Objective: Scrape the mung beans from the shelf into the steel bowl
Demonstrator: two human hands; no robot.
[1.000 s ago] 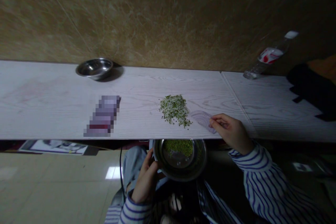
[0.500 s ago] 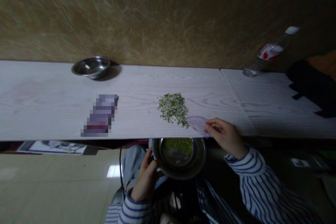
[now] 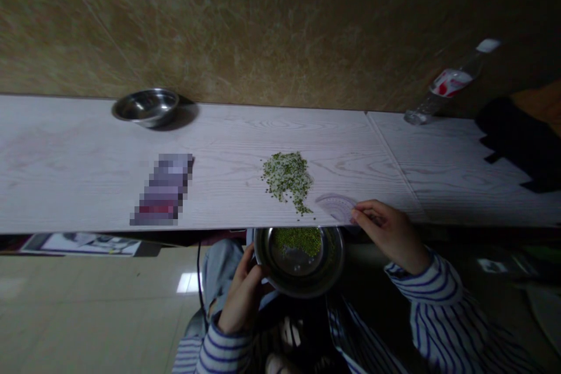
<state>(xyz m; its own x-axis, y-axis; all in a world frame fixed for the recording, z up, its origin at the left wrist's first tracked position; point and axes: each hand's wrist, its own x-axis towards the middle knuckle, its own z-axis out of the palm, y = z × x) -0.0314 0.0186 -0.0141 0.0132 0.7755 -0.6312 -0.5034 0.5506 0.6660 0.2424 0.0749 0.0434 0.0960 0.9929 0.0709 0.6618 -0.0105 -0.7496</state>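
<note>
My left hand (image 3: 240,294) grips the rim of a steel bowl (image 3: 300,261) held just below the table's near edge; green beans lie in the bowl. My right hand (image 3: 388,231) pinches a clear plastic protractor (image 3: 336,207) lying flat on the table at its near edge. A pile of green and pale beans (image 3: 287,178) sits on the white wooden table (image 3: 87,169) just left of the protractor. A few loose beans trail from the pile toward the edge above the bowl.
A second, empty steel bowl (image 3: 146,107) stands at the back left by the wall. A blurred flat packet (image 3: 163,190) lies left of the pile. A plastic bottle (image 3: 451,85) leans at the back right, beside dark cloth (image 3: 517,143).
My right hand has drawn the protractor toward the table's near edge, close to the bean pile. The bowl in my left hand stays under the edge.
</note>
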